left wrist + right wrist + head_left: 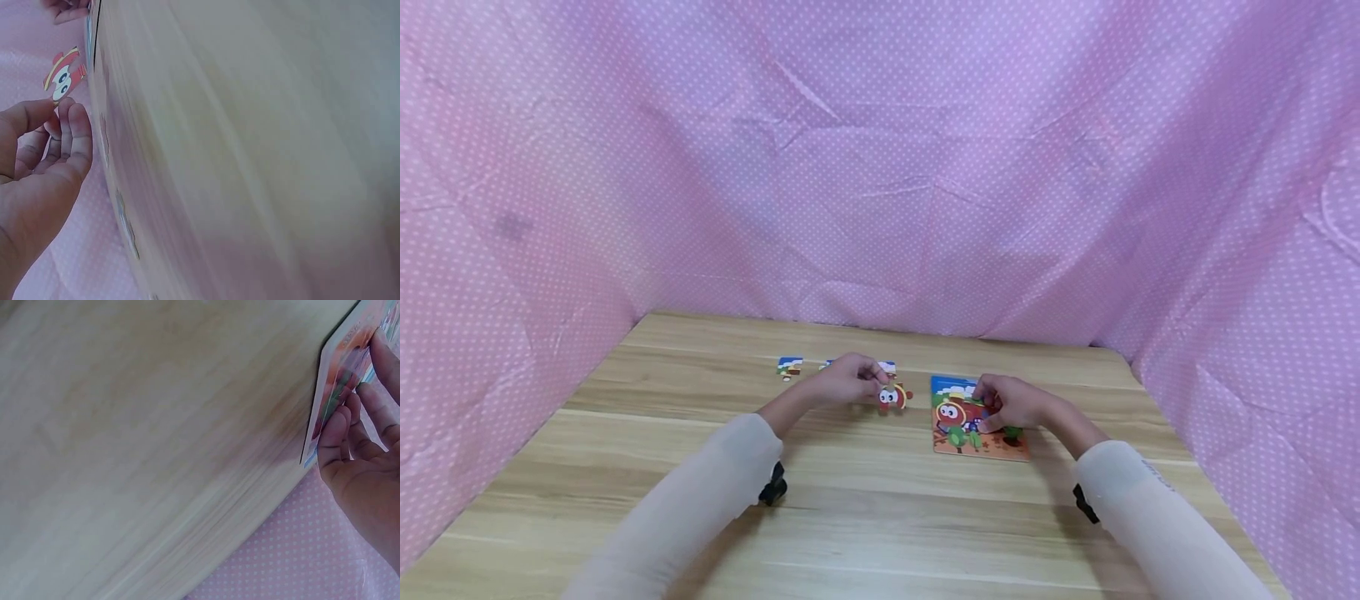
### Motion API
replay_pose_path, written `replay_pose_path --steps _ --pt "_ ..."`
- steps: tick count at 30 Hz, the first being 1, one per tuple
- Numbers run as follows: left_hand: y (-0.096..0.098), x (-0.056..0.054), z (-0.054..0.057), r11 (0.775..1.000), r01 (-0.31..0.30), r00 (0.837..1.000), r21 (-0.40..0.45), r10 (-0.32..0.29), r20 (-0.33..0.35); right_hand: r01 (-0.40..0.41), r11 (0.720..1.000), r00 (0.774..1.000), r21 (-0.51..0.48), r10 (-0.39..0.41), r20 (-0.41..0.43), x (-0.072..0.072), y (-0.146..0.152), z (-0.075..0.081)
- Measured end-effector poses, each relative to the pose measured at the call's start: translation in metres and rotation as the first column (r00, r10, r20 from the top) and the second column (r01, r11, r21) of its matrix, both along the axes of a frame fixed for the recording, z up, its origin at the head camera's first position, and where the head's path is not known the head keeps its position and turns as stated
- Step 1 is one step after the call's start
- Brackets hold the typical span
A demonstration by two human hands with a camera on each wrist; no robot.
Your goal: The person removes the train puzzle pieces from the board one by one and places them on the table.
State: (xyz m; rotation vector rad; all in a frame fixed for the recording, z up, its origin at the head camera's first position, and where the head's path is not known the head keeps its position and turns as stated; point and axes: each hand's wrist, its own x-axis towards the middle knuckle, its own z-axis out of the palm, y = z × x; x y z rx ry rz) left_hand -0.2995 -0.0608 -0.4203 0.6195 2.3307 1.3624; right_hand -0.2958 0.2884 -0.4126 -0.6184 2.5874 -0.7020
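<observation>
My left hand [848, 379] pinches a red puzzle piece [893, 397] with big cartoon eyes between thumb and fingertips. In the left wrist view the piece [65, 75] stands up from the fingertips, raised off the table. To its right lies a square puzzle board [981, 450] with a colourful printed picture: blue at the top, a red cartoon figure, green plants and orange ground. My right hand [1018, 404] rests over its right part, thumb and fingers spread apart with their tips on the surface. The right wrist view shows these fingertips [365, 394] against the board; the hand hides part of the picture.
Loose puzzle pieces lie behind the left hand on the wooden table [865, 517]: one piece [789, 367] at the left and others [887, 367] partly covered by the hand. A pink dotted cloth [880, 208] hangs around the table's back and sides.
</observation>
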Motion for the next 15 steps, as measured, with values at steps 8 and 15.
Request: replay_pose_path --steps 8,15 --pt "-0.038 0.009 0.008 0.999 0.023 0.999 -0.044 -0.022 0.042 -0.005 1.000 1.000 0.000 0.005 0.002 0.000 0.000 0.000" --pt "-0.072 0.012 0.010 0.998 0.013 0.999 -0.068 -0.010 0.046 -0.003 1.000 1.000 0.004 0.003 0.000 -0.001 0.000 0.000"
